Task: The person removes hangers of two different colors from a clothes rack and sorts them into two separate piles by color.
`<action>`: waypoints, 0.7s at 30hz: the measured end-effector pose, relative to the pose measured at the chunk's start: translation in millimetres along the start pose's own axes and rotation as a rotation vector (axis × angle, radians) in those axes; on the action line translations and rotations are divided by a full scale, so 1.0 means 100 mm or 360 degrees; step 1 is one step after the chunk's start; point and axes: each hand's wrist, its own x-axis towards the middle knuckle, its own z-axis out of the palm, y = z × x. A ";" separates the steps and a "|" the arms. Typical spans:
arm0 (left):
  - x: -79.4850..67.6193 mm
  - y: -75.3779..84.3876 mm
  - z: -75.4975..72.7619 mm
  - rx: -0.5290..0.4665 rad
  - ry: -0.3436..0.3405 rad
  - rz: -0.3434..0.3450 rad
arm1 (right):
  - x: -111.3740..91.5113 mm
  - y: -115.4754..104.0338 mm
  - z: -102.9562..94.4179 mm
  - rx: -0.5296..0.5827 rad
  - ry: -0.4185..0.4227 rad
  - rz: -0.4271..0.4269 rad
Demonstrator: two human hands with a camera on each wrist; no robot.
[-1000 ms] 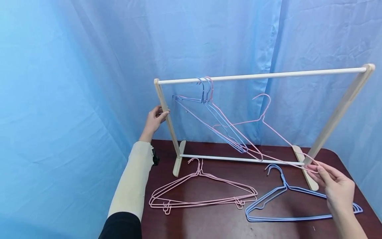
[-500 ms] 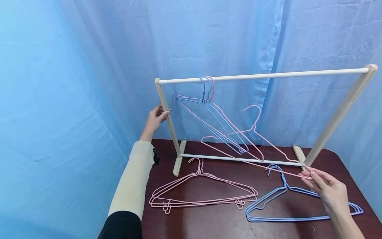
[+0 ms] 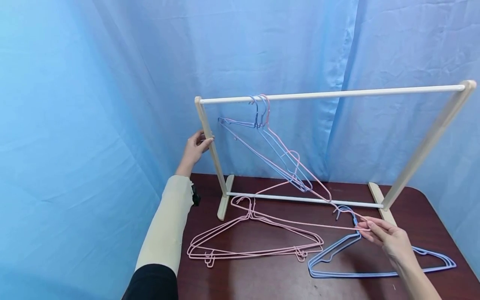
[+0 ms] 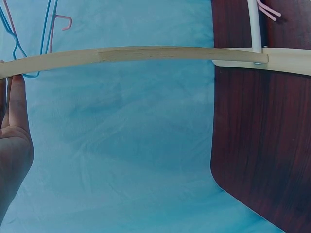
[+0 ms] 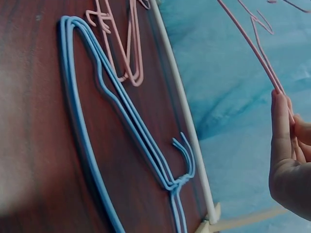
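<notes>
My left hand [image 3: 193, 152] holds the left wooden post [image 3: 215, 161] of a clothes rack, thumb on the near side. With thumb and fingers, my right hand [image 3: 388, 241] pinches one corner of a pink wire hanger [image 3: 311, 225]. That hanger is tilted in the air, low near the rack's bottom bar [image 3: 281, 198], its hook overlapping the hung hangers in the head view. From the white top rail [image 3: 356, 93] hang blue hangers [image 3: 256, 112] and a pink hanger [image 3: 268, 109], grouped toward the left. In the left wrist view, the left fingers lie against the post.
On the dark wooden table [image 3: 277, 283] lies a stack of pink hangers [image 3: 249, 255] at front left. A stack of blue hangers [image 3: 352, 275] lies below my right hand. The right post [image 3: 423, 146] rises at the far right. Blue curtains [image 3: 112, 125] enclose the table.
My right hand has moved left and slightly down with the pink hanger, whose hook has swung left and lower, overlapping the hung hangers. My left hand has stayed on the post.
</notes>
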 end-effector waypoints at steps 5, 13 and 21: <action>0.01 0.02 0.00 -0.0003 -0.0002 -0.0001 | 0.03 0.11 0.04 -0.0081 -0.0123 0.0112; 0.01 0.01 0.00 0.0010 0.0001 0.0004 | 0.19 0.58 -0.18 -0.0282 -0.0154 0.0314; 0.00 0.00 0.00 0.0006 -0.0006 -0.0017 | 0.14 0.63 0.31 -0.0458 0.0059 0.0597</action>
